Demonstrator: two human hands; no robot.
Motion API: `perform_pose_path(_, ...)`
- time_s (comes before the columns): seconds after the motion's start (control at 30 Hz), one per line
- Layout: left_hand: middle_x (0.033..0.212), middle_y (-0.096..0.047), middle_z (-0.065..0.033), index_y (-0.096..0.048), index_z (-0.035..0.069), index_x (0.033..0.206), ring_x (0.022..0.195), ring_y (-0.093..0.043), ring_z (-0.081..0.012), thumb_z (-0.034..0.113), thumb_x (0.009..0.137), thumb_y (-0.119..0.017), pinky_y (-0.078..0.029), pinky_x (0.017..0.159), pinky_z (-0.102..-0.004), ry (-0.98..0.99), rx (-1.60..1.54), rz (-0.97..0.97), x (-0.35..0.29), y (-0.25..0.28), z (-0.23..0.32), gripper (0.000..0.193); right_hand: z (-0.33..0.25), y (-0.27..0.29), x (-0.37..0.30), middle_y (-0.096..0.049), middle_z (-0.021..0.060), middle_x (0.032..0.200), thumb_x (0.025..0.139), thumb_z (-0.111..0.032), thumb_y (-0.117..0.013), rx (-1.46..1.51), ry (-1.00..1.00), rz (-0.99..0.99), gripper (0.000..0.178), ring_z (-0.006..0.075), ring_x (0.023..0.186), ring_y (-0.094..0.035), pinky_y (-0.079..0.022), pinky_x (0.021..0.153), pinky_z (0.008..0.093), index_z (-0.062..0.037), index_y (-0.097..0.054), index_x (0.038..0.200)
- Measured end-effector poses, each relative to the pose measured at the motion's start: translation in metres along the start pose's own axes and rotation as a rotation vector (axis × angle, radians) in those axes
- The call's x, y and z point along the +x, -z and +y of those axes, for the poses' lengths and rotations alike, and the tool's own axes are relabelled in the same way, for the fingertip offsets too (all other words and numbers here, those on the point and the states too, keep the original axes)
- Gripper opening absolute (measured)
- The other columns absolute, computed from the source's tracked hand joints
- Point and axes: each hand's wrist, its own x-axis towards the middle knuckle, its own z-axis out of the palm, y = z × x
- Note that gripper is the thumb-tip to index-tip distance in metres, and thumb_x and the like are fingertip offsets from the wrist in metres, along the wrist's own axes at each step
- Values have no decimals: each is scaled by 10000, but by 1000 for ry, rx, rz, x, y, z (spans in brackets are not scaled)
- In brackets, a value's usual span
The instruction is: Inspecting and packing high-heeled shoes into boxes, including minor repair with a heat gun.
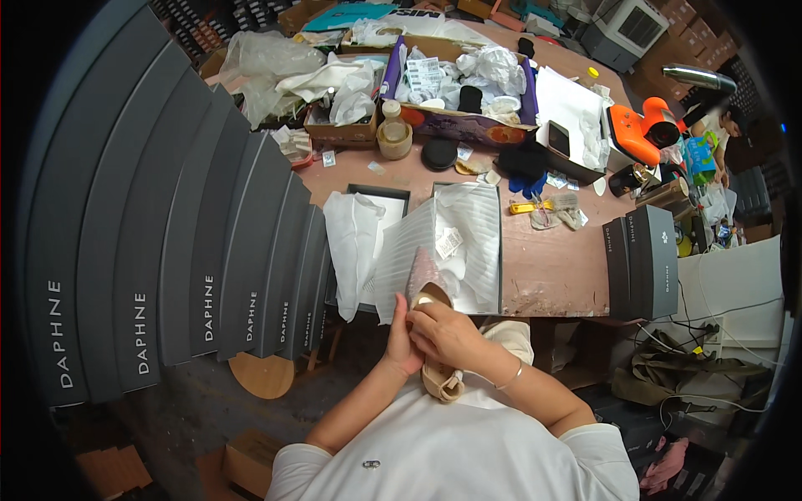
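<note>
Close in front of my body I hold a pointed shoe [428, 274] with a pale, glittery toe and beige back part. Its toe points away from me over the table edge; the heel end hangs near my shirt. My left hand [403, 341] is closed around the shoe's left side. Across the shoe's opening lies my right hand [449, 336], its fingers bent and pressed against it; what the fingertips grip is partly hidden. Just beyond stands an open dark shoebox [499, 250] with white tissue paper [476, 213], a ribbed foam sheet [403, 246] and a small white label [449, 242].
Tall stacks of dark shoeboxes [180, 209] rise on the left; more boxes [652, 259] stand at the right table edge. Farther back are a purple carton [468, 125] full of paper, a glue jar [394, 138], a yellow-handled brush [543, 204], a phone [558, 139] and an orange device [635, 134].
</note>
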Motion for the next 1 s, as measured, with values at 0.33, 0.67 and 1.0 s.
perform_pose_path(0.33, 1283, -494, -88, -403, 58, 1332, 1207, -466, -206, 665, 893, -395, -365, 1033, -354, -85, -54, -85, -10, 3, -4, 749, 31, -19, -10, -598, 88, 921, 753, -130, -705, -92, 111, 111, 164, 291, 861, -602, -500, 724, 360, -44, -634, 873)
perform_pose_path(0.67, 1237, -526, -171, -430, -15, 1283, 1170, -537, -311, -24, 846, -509, -469, 981, -465, -5, 77, 77, -11, 13, 1, 444, 194, -44, 8, -577, 97, 759, 681, -183, -739, -661, -51, -79, 314, 288, 782, -585, -438, 703, 411, -49, -604, 931)
perform_pose_path(1.0, 1304, -501, -190, -395, -17, 1342, 1150, -544, -284, 81, 895, -564, -457, 989, -435, 133, -48, -199, 4, 11, -4, 488, 88, 22, 30, -591, 87, 1158, 896, -60, -505, 1291, -565, 166, 341, 133, 1007, -577, -449, 916, 265, 23, -521, 1227)
